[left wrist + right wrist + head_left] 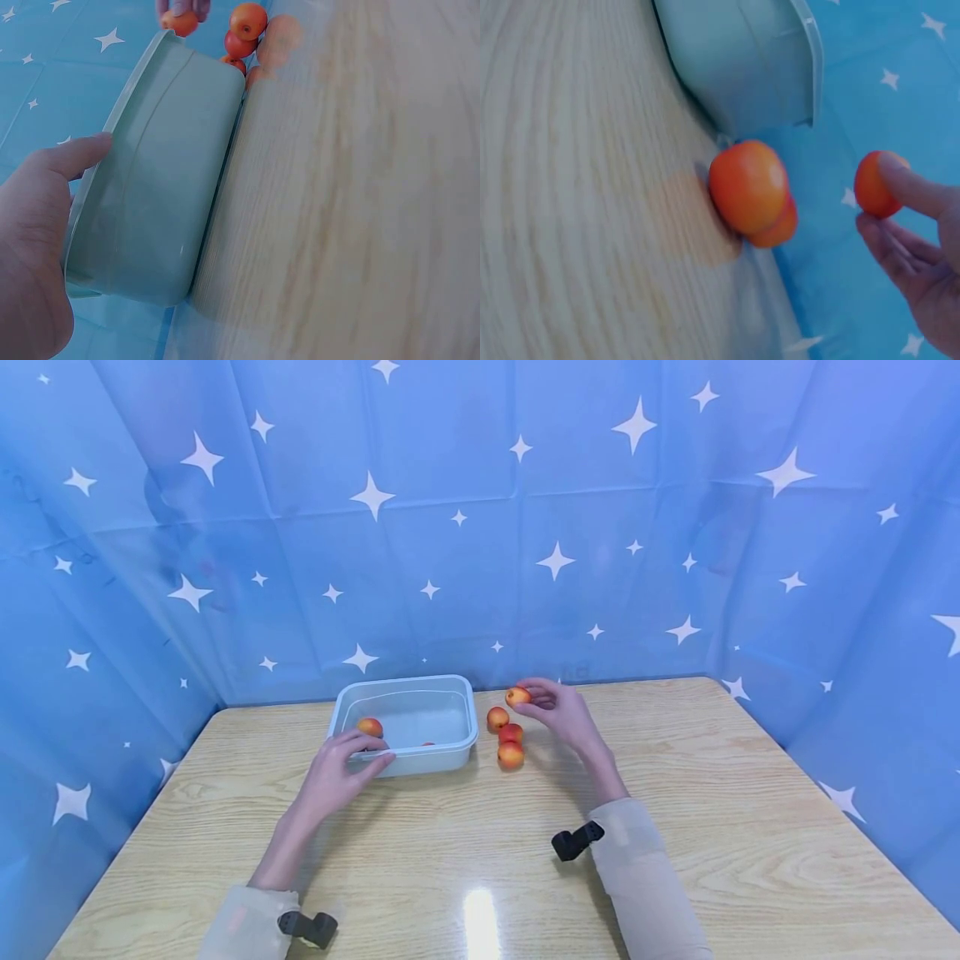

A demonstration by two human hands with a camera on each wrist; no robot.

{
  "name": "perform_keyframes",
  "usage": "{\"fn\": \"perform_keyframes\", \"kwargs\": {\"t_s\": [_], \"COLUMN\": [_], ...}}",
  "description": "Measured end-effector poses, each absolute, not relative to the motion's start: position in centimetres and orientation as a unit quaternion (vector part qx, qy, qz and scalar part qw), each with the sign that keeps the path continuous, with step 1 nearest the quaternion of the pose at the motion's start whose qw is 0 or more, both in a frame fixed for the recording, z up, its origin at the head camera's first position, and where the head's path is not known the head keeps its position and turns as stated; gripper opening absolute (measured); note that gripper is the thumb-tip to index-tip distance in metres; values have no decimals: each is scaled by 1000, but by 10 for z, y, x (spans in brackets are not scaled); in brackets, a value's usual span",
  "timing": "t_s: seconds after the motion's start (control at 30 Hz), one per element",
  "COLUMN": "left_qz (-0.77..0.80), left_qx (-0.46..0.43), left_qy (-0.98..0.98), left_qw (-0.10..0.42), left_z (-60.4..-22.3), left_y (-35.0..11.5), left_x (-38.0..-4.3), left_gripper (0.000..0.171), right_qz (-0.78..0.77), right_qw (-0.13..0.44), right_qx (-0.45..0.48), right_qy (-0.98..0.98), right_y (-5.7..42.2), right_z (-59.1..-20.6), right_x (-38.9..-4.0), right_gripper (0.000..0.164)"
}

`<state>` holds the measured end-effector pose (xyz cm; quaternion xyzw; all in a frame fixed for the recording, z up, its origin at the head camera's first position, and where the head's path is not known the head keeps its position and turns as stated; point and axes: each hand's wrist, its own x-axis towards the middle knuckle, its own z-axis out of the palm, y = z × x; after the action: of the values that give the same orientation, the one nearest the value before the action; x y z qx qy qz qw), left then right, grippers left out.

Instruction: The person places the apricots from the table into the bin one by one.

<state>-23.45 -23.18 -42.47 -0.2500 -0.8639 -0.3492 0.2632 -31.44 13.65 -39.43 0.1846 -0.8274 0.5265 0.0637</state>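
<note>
A light blue-grey plastic bin (420, 763) stands upright on the wooden table. At its near left corner my left hand (339, 772) grips the rim, thumb (86, 154) on the outer wall and fingers reaching over the edge. One red-and-yellow apple (370, 727) lies inside near those fingers, and a sliver of red shows behind the front wall. Right of the bin, my right hand (553, 706) pinches another small apple (876, 184) between thumb and fingertips, raised off the table. Close by it, three more apples (511, 755) form a short row on the tabletop.
The pale wood-grain table (480, 843) reaches back to a blue curtain (480, 568) with white stars, which hangs behind and at both sides. Dark wrist cameras (577, 841) are strapped over both pale sleeves (645, 868).
</note>
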Motion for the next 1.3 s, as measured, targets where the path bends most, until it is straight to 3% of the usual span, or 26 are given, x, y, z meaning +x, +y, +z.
{"fn": "perform_keyframes", "kwargs": {"t_s": [1.3], "left_qz": [-352], "left_qx": [-236], "left_qy": [-873], "left_qw": [243], "left_z": [-423], "left_y": [-232], "left_x": [-234], "left_gripper": [13], "right_qz": [513], "right_qw": [87], "right_qx": [298], "right_qy": [-800], "right_y": [63], "right_z": [-366], "right_x": [-290], "right_gripper": [38]}}
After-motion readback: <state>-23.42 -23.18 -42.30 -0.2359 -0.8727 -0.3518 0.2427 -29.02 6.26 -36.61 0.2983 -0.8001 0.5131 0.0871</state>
